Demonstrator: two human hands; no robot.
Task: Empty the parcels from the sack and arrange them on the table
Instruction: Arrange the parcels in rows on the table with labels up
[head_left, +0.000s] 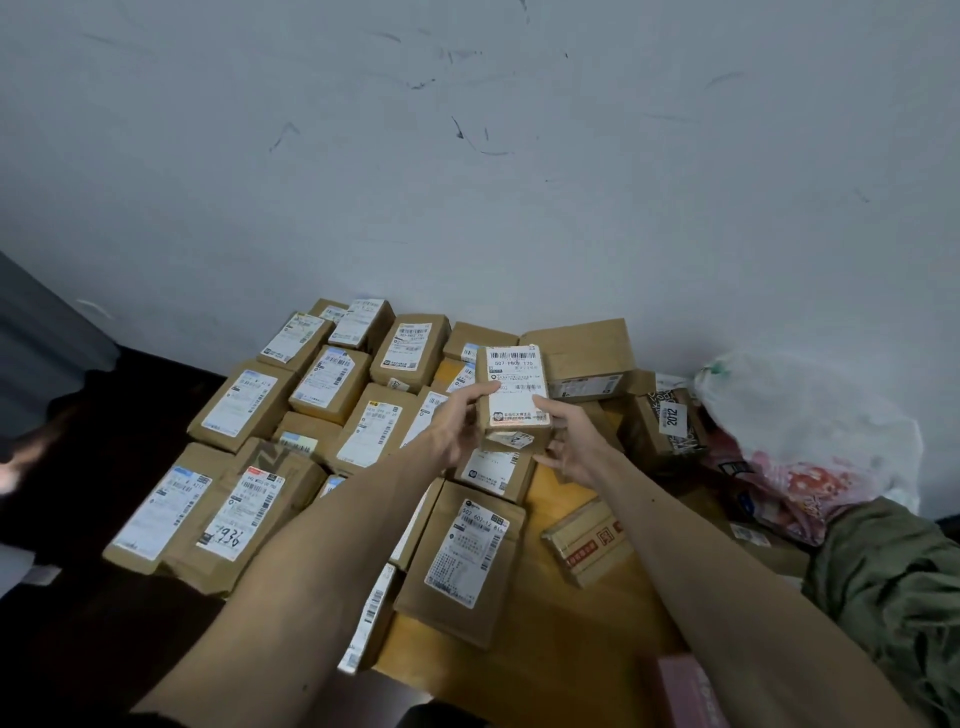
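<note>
Two hands meet on one box (514, 395) in the head view, raised above the middle of the table (550, 639). Left hand (457, 428): closed on the box, thumb on the label face at the left edge, fingers behind. Right hand (569, 449): not clamped; the thumb tip touches the right edge and the fingers spread loosely under the lower right corner. The box stands upright between the two hands, label toward the camera, clear of the parcels (332, 384) laid in rows below it and to the left.

Handling, as judged: a small taped carton, stiff and probably light. The kraft faces should give good friction, the glossy label less. Take hold across the two long edges, thumb in front and fingers behind. Contents are unknown, so set it down flat rather than drop it.

Sack (810, 415): white, slumped at the right of the table against the wall, well apart from the held box
</note>
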